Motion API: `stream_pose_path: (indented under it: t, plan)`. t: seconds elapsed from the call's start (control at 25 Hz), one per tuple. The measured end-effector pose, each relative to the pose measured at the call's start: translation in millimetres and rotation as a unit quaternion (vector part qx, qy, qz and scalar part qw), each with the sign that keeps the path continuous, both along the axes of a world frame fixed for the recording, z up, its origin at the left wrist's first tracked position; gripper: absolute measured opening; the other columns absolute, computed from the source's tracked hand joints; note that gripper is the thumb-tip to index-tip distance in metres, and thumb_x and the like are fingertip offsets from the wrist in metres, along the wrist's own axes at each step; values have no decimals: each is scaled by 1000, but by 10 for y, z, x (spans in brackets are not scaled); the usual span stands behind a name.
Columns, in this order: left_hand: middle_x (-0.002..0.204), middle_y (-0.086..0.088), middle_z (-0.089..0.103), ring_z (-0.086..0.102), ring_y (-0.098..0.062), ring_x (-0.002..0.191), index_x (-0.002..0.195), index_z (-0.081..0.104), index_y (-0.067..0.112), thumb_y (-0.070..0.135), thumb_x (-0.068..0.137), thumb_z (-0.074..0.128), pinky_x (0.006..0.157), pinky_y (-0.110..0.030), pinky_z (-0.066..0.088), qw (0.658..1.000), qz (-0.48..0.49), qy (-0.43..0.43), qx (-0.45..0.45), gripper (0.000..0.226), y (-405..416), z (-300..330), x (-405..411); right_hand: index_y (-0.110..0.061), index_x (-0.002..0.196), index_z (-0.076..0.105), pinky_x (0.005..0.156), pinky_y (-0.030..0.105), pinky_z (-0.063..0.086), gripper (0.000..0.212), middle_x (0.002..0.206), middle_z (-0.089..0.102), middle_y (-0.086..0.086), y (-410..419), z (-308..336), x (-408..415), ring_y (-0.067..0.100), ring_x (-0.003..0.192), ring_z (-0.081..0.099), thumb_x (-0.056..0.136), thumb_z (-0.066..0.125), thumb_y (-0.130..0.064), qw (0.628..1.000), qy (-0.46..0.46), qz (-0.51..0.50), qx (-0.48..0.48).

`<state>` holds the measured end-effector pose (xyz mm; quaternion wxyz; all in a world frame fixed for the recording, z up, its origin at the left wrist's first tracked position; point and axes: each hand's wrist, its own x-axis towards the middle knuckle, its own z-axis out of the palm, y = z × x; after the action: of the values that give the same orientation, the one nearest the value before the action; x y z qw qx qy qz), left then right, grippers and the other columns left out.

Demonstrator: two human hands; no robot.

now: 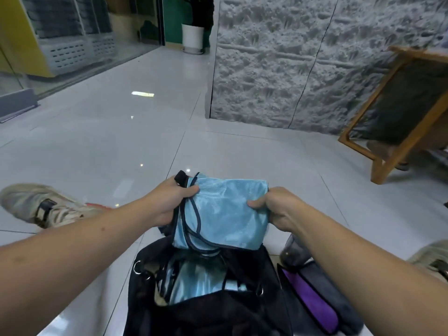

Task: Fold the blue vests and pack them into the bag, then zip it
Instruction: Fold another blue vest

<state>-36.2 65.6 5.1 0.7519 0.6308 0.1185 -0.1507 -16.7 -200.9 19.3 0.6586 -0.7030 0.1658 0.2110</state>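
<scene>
Floor: pale glossy tiles [121, 146] are running under everything; the person is sitting on them, w/ a textured grey wall [315, 69] beyond the bag.
Landmark: black bag [208, 311] is lying open-mouthed at bottom centre; everything below is placed relative to it.
Chair: wooden frame [392, 112] is standing well beyond the bag, to its right.
Folded vest: blue mesh [225, 209] w/ dark trim is hanging just above the bag's far edge, lower hem nearly at the opening.
Packed vests: more blue fabric [194, 284] is already showing inside the bag mouth.
Purple pouch: purple-and-grey item [315, 304] is lying just right of the bag.
Shoe: beige trainer [46, 207] is resting left of the bag.
Left hand: left hand [167, 204] is gripping the vest's left edge, fingers curled, thumb on top; a black strap end is sticking up by it.
Right hand: right hand [274, 207] is pinching the right edge, thumb over fabric, fingers curled under.
Step, prob.: lowering this fold into the bag.
Doing it well: keep both edges taut so the fold holds, go in flat atop the stack, tuck loose trim clear of the zip line.
</scene>
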Motion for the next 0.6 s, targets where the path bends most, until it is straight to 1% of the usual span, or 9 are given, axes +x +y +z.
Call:
stream_pose_path:
  t: [0.08, 0.12, 0.2, 0.24, 0.32, 0.4, 0.44, 0.52, 0.6]
  plan:
    - [119, -21, 74, 73, -36, 108, 126, 65, 1, 1, 100, 62, 92, -48, 60, 1000, -21, 13, 7, 26, 49, -167, -120, 2, 107, 74, 74, 41, 63, 27, 96, 80, 14, -7, -152, -169, 33, 90, 78, 84, 71, 16, 1000, -13, 7, -24]
    - [121, -20, 74, 72, -37, 111, 127, 65, 2, -2, 99, 62, 97, -50, 57, 999, -29, 18, 3, 28, 96, -275, -174, 1, 108, 74, 75, 41, 63, 28, 96, 81, 13, -5, -231, -266, 32, 90, 78, 84, 72, 15, 999, -15, 13, -31]
    - [125, -25, 70, 68, -41, 117, 127, 64, 0, -10, 93, 64, 105, -54, 51, 999, -39, 35, 0, 35, 190, -475, -262, -1, 110, 74, 83, 43, 63, 33, 100, 81, 12, -12, -402, -437, 33, 96, 77, 82, 73, 15, 999, -15, 31, -39]
    - [125, -28, 69, 67, -43, 119, 125, 65, -1, -14, 90, 65, 106, -55, 50, 998, -51, 43, 5, 37, 243, -549, -307, -2, 111, 74, 87, 44, 62, 34, 101, 80, 12, -27, -483, -513, 34, 99, 76, 81, 73, 15, 998, -16, 50, -45]
    - [113, -26, 72, 71, -41, 110, 108, 72, 5, -19, 86, 65, 99, -50, 55, 992, -103, 55, 48, 34, 332, -672, -413, -4, 109, 77, 94, 44, 60, 34, 102, 81, 11, -81, -635, -643, 31, 101, 76, 80, 74, 14, 991, -19, 108, -72]
    - [95, -15, 73, 74, -29, 93, 86, 73, 15, -20, 85, 64, 83, -41, 59, 978, -170, 59, 102, 36, 376, -762, -535, -8, 108, 79, 97, 41, 59, 34, 104, 81, 8, -118, -773, -750, 26, 102, 77, 80, 75, 11, 978, -20, 185, -99]
    - [91, -11, 73, 73, -25, 88, 82, 72, 17, -21, 86, 64, 77, -36, 58, 973, -190, 66, 117, 38, 387, -830, -581, -10, 108, 79, 97, 39, 59, 33, 105, 81, 6, -123, -836, -792, 23, 103, 76, 81, 74, 9, 970, -16, 215, -108]
    - [89, -9, 75, 74, -22, 86, 87, 70, 13, -20, 88, 61, 71, -30, 58, 968, -195, 92, 126, 34, 398, -956, -651, -13, 109, 79, 96, 34, 58, 32, 106, 81, 4, -97, -936, -846, 20, 104, 76, 85, 72, 7, 963, 0, 245, -108]
    - [97, -9, 78, 76, -23, 94, 102, 69, 7, -18, 90, 61, 77, -33, 60, 966, -189, 124, 122, 29, 383, -1046, -687, -12, 113, 77, 98, 35, 58, 31, 109, 80, 5, -57, -1051, -857, 21, 106, 76, 90, 68, 6, 966, 34, 239, -94]
